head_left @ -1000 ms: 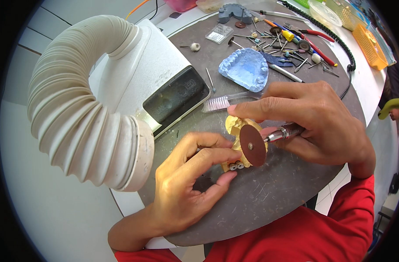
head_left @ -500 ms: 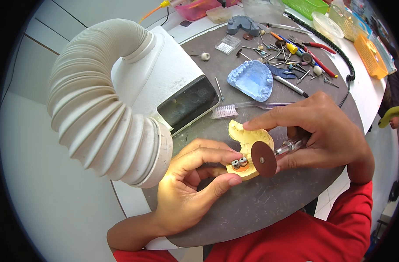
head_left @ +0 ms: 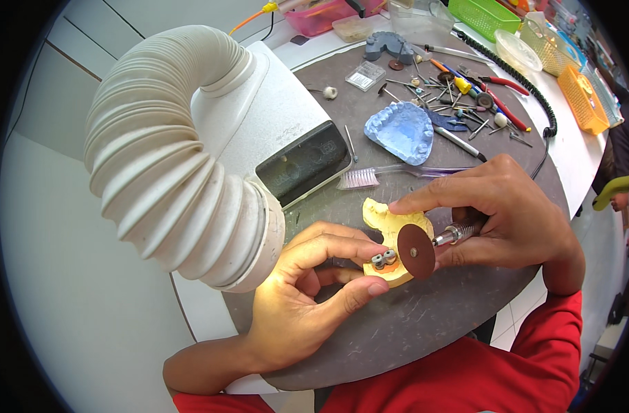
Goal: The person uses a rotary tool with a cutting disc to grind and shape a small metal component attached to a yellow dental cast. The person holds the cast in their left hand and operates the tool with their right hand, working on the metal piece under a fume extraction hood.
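Observation:
My left hand (head_left: 307, 296) grips one end of a yellow plaster dental model (head_left: 388, 277) between thumb and fingers. On that end sit two joined grey metal crowns (head_left: 384, 259), with an orange-pink patch at their base. My right hand (head_left: 507, 213) is closed around a rotary handpiece (head_left: 455, 233), its index fingertip resting on the model's far end. A brown cutting disc (head_left: 416, 252) on the handpiece stands in front of part of the model, a little right of the crowns. Whether the disc touches the model I cannot tell.
A ribbed white suction hose (head_left: 156, 151) curves in at the left by a white box with a dark window (head_left: 304, 165). Beyond my hands lie a toothbrush (head_left: 359, 178), a blue dental model (head_left: 401, 131), several loose burs (head_left: 459, 103), red-handled pliers (head_left: 505, 84) and a grey model (head_left: 388, 46).
The whole view has shifted slightly, so the bench things appear a little to the right and lower. Both hands keep their holds on the model and the handpiece.

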The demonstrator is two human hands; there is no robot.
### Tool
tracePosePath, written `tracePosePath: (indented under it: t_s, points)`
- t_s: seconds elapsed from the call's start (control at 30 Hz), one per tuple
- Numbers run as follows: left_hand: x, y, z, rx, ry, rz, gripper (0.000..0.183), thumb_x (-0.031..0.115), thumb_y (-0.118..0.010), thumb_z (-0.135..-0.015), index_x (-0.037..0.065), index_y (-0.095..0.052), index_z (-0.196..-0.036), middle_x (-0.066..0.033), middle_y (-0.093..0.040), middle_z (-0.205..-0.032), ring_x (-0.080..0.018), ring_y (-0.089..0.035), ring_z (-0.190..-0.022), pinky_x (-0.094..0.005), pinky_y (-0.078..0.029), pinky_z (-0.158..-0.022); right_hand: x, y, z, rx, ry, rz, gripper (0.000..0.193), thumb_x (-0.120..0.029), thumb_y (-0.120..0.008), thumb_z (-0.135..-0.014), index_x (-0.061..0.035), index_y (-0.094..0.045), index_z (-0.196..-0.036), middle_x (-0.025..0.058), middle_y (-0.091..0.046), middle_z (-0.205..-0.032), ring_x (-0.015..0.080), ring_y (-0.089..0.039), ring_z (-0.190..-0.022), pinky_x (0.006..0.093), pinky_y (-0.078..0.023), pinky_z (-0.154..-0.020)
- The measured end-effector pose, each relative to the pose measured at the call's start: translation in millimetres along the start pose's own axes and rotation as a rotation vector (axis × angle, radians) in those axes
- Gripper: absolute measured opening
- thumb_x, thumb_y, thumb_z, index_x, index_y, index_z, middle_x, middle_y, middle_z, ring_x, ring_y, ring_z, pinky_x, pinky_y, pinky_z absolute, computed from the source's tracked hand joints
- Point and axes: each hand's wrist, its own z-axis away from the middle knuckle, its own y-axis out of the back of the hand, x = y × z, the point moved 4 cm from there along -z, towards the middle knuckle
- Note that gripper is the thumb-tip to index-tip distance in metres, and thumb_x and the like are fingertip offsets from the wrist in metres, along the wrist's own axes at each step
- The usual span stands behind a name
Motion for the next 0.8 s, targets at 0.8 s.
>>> tracePosePath:
  t_s: [0.8]
  points:
    - [-8,3,-7,0.044,-0.301,-0.624,0.027,-0.006,-0.080,-0.066,0.001,-0.067,-0.088,-0.0118,-0.064,-0.096,-0.0214,-0.064,-0.086,-0.0303,-0.052,-0.075,11,-17,-8,0.017,0.073,0.211,0.075,-0.027,-0.085,-0.066,-0.0116,-0.057,-0.133,0.0081,-0.066,-0.101,0.0217,-0.063,-0.071,0.0309,-0.051,-0.060]
